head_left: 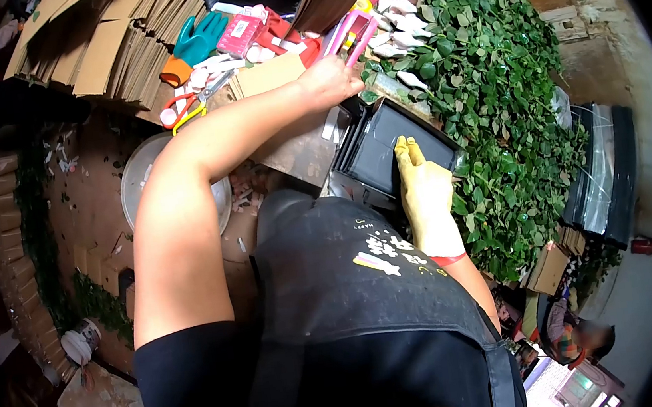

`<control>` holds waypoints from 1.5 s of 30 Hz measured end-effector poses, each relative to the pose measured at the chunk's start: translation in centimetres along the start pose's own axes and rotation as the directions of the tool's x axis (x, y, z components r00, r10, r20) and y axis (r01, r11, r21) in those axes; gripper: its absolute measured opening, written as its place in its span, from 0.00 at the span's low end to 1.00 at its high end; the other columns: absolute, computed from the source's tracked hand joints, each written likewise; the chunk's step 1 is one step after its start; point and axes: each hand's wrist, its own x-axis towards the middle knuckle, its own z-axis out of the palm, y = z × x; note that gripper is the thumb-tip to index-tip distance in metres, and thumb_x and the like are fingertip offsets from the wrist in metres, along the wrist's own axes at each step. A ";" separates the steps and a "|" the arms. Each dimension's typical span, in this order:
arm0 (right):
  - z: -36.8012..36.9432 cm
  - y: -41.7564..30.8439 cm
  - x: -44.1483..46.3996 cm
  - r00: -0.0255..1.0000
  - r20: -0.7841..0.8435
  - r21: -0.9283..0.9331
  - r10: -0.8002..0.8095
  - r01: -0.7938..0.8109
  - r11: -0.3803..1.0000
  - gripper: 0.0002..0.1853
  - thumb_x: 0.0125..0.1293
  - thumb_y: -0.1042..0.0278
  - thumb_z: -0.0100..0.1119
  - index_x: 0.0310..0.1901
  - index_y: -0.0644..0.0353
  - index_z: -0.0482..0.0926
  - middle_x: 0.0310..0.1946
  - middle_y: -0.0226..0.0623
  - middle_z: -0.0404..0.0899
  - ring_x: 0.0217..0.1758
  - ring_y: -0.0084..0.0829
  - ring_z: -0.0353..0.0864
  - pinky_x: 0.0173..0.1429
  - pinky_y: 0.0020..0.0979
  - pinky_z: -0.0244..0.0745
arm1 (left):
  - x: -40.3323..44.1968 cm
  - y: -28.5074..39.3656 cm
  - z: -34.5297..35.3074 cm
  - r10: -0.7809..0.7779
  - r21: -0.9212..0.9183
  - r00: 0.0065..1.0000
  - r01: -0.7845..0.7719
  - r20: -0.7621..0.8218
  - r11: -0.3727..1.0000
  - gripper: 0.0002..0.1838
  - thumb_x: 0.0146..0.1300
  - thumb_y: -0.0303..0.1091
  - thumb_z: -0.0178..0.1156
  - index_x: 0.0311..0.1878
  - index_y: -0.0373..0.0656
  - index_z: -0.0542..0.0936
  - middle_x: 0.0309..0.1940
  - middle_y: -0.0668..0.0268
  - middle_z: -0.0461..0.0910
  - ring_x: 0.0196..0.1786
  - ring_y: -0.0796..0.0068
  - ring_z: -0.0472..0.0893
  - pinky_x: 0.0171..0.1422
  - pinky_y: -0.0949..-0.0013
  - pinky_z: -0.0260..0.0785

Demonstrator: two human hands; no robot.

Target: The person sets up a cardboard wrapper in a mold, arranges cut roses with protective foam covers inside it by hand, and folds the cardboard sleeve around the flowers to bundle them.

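My left hand [331, 82], bare, is closed at the near end of a pink plastic frame-shaped tool [355, 35], whose exact kind I cannot make out. My right hand [426, 180] wears a pale yellow rubber glove. Two of its fingers stretch out over a black tray-like container [384, 145], the others are curled. Between my hands lies the upper edge of that container, close in front of my dark apron [325, 268]. A heap of green leafy stems [499, 103] reaches close to my right hand. White-wrapped bundle ends [404, 22] line its far left side.
Left of my hands are scissors [205, 93], a teal-and-orange glove [199, 43], a pink box [240, 35] and stacked flat cardboard [103, 48]. A round pale basin [132, 195] stands below the table. Another person [570, 332] is at the lower right.
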 end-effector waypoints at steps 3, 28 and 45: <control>0.2 0.0 0.0 0.998 -0.057 0.066 0.007 -0.003 0.998 0.30 0.74 0.75 0.53 0.77 0.49 0.71 0.74 0.40 0.77 0.44 0.47 0.92 0.50 0.44 0.88 | 1.0 -0.3 0.5 -0.130 -0.120 0.954 0.167 0.271 0.979 0.08 0.67 0.35 0.57 0.47 0.50 0.80 0.33 0.66 0.82 0.38 0.59 0.85 0.55 0.53 0.78; 10.2 3.8 -8.6 0.739 -0.030 0.969 0.673 0.187 -0.162 0.40 0.68 0.86 0.59 0.81 0.57 0.62 0.64 0.35 0.79 0.61 0.28 0.82 0.69 0.32 0.77 | 5.0 10.6 -7.2 0.357 -0.530 0.930 -0.347 -0.087 0.774 0.52 0.57 0.56 0.77 0.76 0.32 0.67 0.79 0.43 0.65 0.82 0.44 0.64 0.86 0.48 0.57; 1.6 5.0 -13.2 0.694 0.561 0.642 0.452 -0.709 0.292 0.43 0.70 0.60 0.60 0.85 0.48 0.56 0.74 0.53 0.73 0.73 0.53 0.76 0.79 0.45 0.70 | 3.5 13.6 -4.9 0.378 -0.524 0.925 -0.335 -0.026 0.783 0.44 0.73 0.54 0.64 0.79 0.30 0.66 0.82 0.44 0.61 0.85 0.47 0.60 0.88 0.48 0.52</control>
